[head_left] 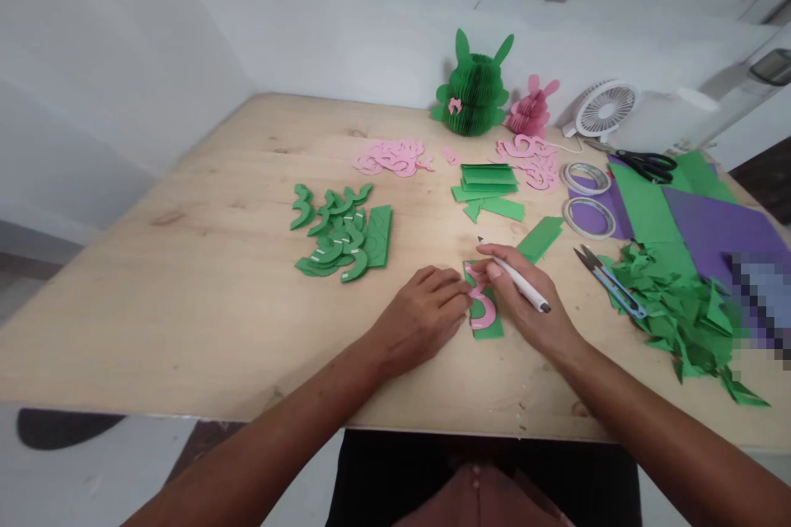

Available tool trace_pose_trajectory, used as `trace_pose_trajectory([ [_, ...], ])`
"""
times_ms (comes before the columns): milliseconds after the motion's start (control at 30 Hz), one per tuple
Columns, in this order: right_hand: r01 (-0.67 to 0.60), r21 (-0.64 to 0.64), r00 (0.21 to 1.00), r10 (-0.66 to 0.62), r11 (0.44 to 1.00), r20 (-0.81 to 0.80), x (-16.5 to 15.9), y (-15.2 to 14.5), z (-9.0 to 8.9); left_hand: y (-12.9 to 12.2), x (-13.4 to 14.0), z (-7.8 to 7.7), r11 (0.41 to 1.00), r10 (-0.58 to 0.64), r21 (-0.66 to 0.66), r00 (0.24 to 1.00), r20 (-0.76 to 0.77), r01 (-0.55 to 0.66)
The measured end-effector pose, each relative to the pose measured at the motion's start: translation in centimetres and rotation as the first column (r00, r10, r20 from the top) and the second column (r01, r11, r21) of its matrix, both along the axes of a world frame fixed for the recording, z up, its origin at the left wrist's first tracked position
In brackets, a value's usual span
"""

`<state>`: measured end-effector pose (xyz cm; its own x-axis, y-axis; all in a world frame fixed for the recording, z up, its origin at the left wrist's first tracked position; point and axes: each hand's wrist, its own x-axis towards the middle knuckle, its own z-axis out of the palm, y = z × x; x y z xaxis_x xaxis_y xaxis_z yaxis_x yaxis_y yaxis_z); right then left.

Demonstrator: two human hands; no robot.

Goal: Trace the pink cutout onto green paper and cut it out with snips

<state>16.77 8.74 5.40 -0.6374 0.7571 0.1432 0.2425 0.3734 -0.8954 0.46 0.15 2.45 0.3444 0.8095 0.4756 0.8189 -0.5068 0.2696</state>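
Note:
A wavy pink paper cutout [485,313] lies on a green paper strip [491,333] near the table's front. My left hand [426,311] lies palm down with its fingertips on the left edge of these papers; its fingers are slightly bent and grip nothing. In my right hand [525,292] is a white marker [522,283], slanted, with its dark tip pointing up and away from the papers. The right fingertips are close to the upper end of the pink cutout; whether they touch it I cannot tell.
Green cutouts [334,239] lie left; pink cutouts [395,157] and folded green strips [488,178] lie farther back. To the right are tape rolls [589,218], thread snips [609,280], black-handled scissors [648,165] and green scraps [680,305]. Paper figures [473,95] and a fan [609,109] stand behind.

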Motion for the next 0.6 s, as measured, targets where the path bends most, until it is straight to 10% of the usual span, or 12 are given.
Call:
trace_pose_trajectory([
  [333,-0.110,0.461,0.989,0.050,0.880,0.140,4.1,-1.1,-1.9,0.0,0.1,0.1,1.000,0.008,-0.017,1.000,0.006,-0.008],
  [600,-0.114,0.573,0.990,0.045,0.812,0.133,4.0,-0.9,-2.9,0.0,0.2,0.3,0.999,0.017,-0.040,1.000,-0.002,-0.017],
])
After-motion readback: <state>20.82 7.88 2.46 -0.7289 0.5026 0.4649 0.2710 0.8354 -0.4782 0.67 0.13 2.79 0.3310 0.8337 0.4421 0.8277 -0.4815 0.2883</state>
